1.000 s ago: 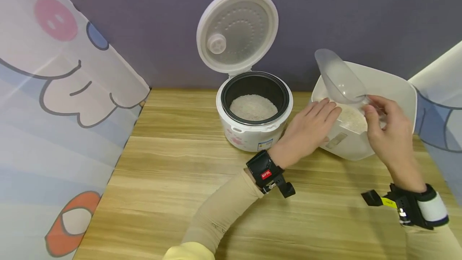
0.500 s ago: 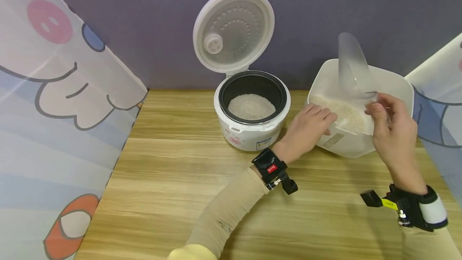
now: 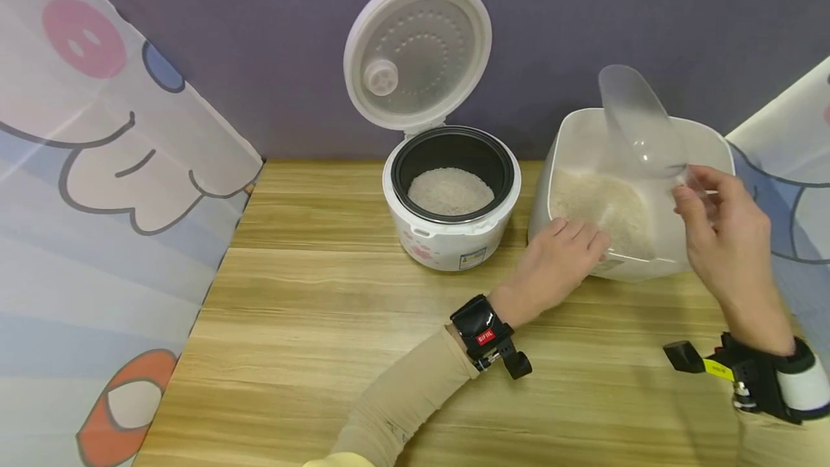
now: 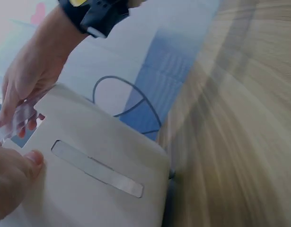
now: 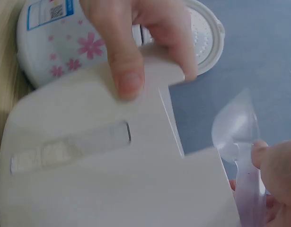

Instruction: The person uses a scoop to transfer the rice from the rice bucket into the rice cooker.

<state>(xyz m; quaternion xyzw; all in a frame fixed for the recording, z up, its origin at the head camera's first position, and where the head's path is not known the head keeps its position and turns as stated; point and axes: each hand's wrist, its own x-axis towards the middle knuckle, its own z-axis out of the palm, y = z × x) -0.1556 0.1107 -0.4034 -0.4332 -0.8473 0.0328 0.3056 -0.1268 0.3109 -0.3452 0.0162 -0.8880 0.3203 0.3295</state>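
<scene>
My left hand point(image 3: 558, 261) grips the front rim of a white rice bin point(image 3: 710, 143), thumb point(image 4: 34, 157) on the outside wall in the left wrist view. The bin leans towards me, with raw rice point(image 3: 612, 207) lying inside. My right hand point(image 3: 733, 236) holds a clear plastic scoop point(image 3: 638, 125) by its handle, over the bin's right side. The scoop's bowl points up and back; no rice shows in it. Left of the bin stands a white rice cooker point(image 3: 428, 243), its lid point(image 3: 428, 49) raised and rice point(image 3: 450, 192) in its dark inner pot.
Both containers stand on a wood-grain table point(image 3: 311, 294) against a grey back wall point(image 3: 259, 42). A cartoon-printed cloth point(image 3: 84, 236) hangs along the left side, with another printed sheet point(image 3: 787, 186) on the right. The cooker sits close to my left hand.
The bin has tipped towards me, showing more of its inside. My left fingers went from lying flat over the rim to curling on it. The scoop has swung upward and shifted right.
</scene>
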